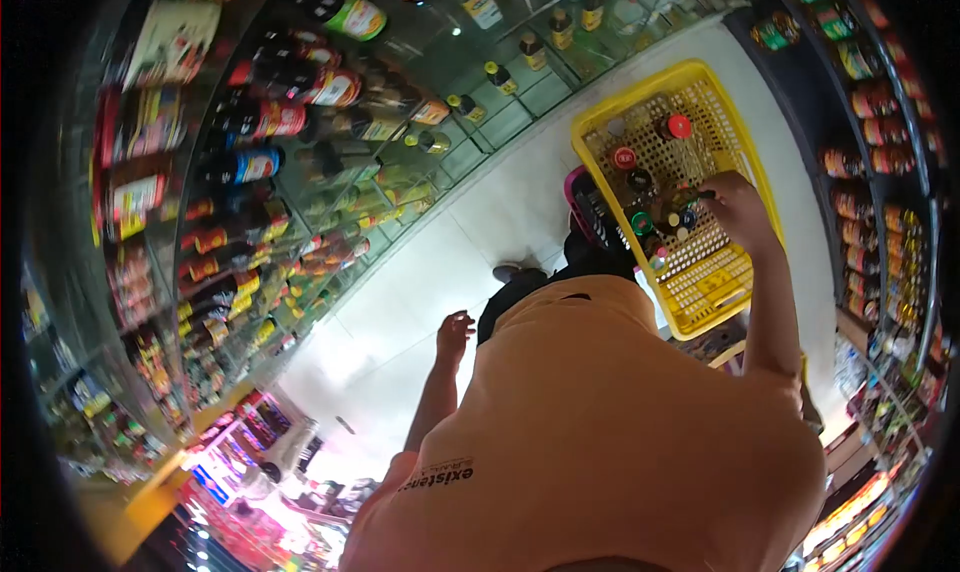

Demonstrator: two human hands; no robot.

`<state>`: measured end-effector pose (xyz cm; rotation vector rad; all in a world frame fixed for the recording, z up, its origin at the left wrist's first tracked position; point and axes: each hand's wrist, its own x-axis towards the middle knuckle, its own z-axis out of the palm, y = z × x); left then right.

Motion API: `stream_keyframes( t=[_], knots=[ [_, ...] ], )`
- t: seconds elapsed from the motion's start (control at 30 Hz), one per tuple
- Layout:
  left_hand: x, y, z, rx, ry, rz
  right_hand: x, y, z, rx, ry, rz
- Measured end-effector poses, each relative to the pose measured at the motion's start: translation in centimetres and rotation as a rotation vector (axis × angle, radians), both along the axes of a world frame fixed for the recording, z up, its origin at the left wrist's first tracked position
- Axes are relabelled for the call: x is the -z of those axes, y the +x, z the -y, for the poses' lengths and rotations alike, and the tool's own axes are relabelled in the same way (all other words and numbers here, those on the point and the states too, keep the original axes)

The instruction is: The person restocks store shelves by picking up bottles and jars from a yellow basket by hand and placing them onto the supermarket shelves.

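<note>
Right hand point(738, 210) holds a dark-topped bottle point(705, 194) at the yellow basket point(690, 70).

Glaring white off the floor tiles point(490, 207), flaring pink at lower left, darkening toward black corners, curving outer shelves point(875, 162), softly blurring bottle labels point(283, 117).

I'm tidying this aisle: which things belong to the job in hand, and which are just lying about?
Likely the job:
- yellow basket, under the right hand
- bottles in it

Likely just about:
- shelf bottles
- pink-rimmed basket
</note>
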<state>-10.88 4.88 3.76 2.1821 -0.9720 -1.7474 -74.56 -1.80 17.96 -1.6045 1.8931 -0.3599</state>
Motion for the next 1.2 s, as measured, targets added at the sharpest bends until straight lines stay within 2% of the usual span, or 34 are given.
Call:
stream_keyframes(
  t=[0.07,0.13,0.17,0.2,0.23,0.27,0.37,0.4,0.47,0.5,0.6,0.63,0.67,0.77,0.8,0.87,0.93,1.0,1.07,1.1,1.13,1.2],
  knots=[
    [-0.3,-2.0,2.3,0.085,-0.039,-0.003,-6.8,2.4,1.3,0.007,0.025,0.051],
    [-0.7,-4.0,4.1,-0.027,-0.11,-0.275,-10.9,4.8,2.1,-0.1,-0.238,0.26],
    [-2.6,-5.6,5.5,0.0,-0.119,-0.358,-12.3,6.2,2.6,-0.139,-0.245,0.26],
    [-5.1,-7.5,7.1,0.028,-0.134,-0.441,-13.5,7.6,3.3,-0.205,-0.263,0.416],
    [-6.9,-9.0,8.3,0.054,-0.14,-0.549,-14.3,9.1,4.0,-0.274,-0.271,0.573],
    [-8.8,-10.3,8.9,0.078,-0.15,-0.658,-14.7,10.7,4.9,-0.321,-0.268,0.572],
    [-15.4,-13.5,9.7,0.125,-0.296,-1.005,-14.6,16.7,8.2,-0.453,-0.372,1.117],
    [-17.2,-13.3,9.9,0.132,-0.361,-1.151,-14.8,19.6,9.2,-0.511,-0.354,1.118],
    [-20.4,-11.1,9.7,0.072,-0.454,-1.196,-15.1,25.6,10.5,-0.497,-0.361,1.427],
    [-21.2,-9.7,9.4,0.052,-0.507,-1.243,-15.2,28.1,11.4,-0.538,-0.366,1.449],
    [-20.4,-3.3,6.6,-0.158,-0.596,-1.096,-15.8,34.9,11.9,-0.573,-0.354,1.504],
    [-21.1,-0.9,5.2,-0.249,-0.61,-1.031,-15.6,36.8,11.7,-0.62,-0.253,1.554],
    [-21.4,1.5,3.7,-0.282,-0.65,-1.025,-15.3,39.0,11.5,-0.67,-0.23,1.554],
    [-20.4,7.4,-0.6,-0.372,-0.62,-0.947,-14.4,46.3,10.3,-0.625,-0.111,1.575],
    [-19.4,9.0,-1.8,-0.38,-0.634,-0.849,-14.2,48.8,9.5,-0.612,-0.066,1.559],
    [-19.0,11.4,-3.6,-0.413,-0.666,-0.748,-14.1,54.0,8.4,-0.671,0.0,1.465],
    [-19.2,13.6,-5.0,-0.535,-0.763,-0.678,-15.4,59.0,6.7,-0.667,0.082,1.2],
    [-19.7,16.1,-6.2,-0.55,-0.739,-0.601,-15.3,63.9,5.5,-0.721,-0.005,1.133],
    [-20.4,18.3,-7.2,-0.513,-0.936,-0.265,-16.0,67.7,4.7,-1.055,-0.472,0.695],
    [-20.7,19.7,-7.6,-0.474,-0.949,-0.174,-16.8,69.5,4.2,-1.149,-0.55,0.628],
    [-21.3,20.9,-7.7,-0.484,-0.95,-0.167,-17.1,70.9,3.8,-1.159,-0.546,0.633],
    [-22.5,23.4,-7.5,-0.331,-1.061,0.251,-17.4,73.3,3.4,-1.335,-0.522,0.592]
  ],
)
